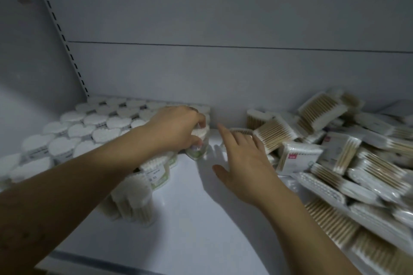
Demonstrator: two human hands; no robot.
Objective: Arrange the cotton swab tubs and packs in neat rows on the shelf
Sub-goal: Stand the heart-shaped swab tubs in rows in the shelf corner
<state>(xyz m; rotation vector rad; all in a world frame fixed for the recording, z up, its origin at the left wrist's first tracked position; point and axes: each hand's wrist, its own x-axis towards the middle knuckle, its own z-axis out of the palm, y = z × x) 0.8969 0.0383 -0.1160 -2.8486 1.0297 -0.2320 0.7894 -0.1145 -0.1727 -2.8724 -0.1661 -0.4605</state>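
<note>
Though blurry, white green-labelled tub (197,150)

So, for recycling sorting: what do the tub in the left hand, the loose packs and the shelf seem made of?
Tub: clear glossy plastic, probably; contents show through.
Packs: thin shiny film, likely plastic; wrinkled, see-through.
Shelf: smooth white painted metal, apparently; faint even sheen.

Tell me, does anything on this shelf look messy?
Yes. The cotton swab packs on the right lie in a jumbled heap, tilted and overlapping, while the tubs on the left stand in neat rows.
</note>
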